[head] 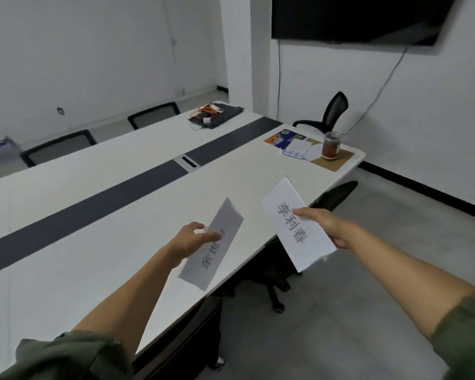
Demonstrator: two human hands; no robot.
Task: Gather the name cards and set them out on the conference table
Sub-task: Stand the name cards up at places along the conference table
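L hand (194,238) pinches tent card (217,259), axis far-right, R hand (327,226) pinches flat card (299,238), axis far-left

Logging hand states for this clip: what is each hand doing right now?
Left hand: pinches the tented name card.
Right hand: holds the flat name card.

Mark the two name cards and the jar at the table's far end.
Left name card (214,257): head view, printed face.
Right name card (298,235): head view, printed face.
Jar (331,148): head view, glass side.
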